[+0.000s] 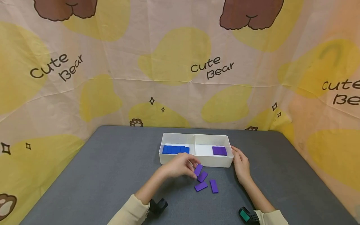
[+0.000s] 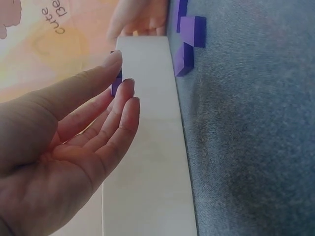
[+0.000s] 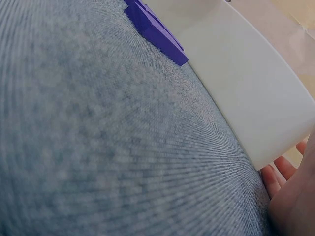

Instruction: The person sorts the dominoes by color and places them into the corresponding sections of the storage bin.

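Observation:
My left hand [image 1: 180, 165] pinches a purple rectangular block [image 1: 198, 170] between thumb and fingers, just in front of a white two-compartment box [image 1: 216, 162]. In the left wrist view only a sliver of the held block [image 2: 116, 87] shows behind the thumb. Three more purple blocks [image 1: 201, 187] lie on the table near that hand. My right hand [image 1: 241, 165] rests against the right end of the box, its fingers partly hidden behind the corner. Several blue blocks [image 1: 174, 149] lie side by side in the left compartment. Purple blocks [image 1: 219, 151] sit together in the right one.
A grey cloth-covered table [image 1: 118, 175] carries everything. Behind it hangs a printed fabric backdrop [image 1: 174, 56], which also runs down both sides. A divider [image 1: 195, 144] splits the box.

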Demonstrator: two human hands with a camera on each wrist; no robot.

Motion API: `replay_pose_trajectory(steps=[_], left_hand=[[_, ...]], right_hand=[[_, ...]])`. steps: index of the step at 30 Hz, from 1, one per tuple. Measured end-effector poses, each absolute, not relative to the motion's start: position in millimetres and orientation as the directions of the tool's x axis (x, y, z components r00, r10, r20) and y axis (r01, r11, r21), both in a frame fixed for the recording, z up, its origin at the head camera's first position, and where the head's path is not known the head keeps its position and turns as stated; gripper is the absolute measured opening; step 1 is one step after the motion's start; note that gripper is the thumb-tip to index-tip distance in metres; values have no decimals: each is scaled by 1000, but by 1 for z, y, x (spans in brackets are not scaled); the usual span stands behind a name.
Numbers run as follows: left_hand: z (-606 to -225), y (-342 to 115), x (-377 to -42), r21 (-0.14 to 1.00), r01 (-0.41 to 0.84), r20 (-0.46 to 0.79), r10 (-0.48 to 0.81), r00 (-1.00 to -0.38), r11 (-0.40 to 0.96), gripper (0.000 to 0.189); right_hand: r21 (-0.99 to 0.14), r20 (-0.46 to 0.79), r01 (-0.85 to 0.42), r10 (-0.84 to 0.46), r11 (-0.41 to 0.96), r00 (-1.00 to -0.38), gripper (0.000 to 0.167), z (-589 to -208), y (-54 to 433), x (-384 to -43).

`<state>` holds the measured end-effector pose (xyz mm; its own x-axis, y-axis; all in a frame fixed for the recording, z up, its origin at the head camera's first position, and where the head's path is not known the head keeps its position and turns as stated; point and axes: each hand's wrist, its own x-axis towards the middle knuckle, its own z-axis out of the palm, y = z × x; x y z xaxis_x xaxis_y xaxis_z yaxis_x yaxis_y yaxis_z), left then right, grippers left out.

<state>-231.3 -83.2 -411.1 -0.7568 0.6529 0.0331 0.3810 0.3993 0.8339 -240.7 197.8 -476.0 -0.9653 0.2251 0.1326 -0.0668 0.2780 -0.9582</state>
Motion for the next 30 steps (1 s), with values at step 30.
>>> replay_pose_trajectory(steps=[30], left_hand=[[-380,-71,-247,812,420,70,645,-761,406,46]], right_hand=[[-959,134,-72,216,274,-967,50,-477,198,-241]])
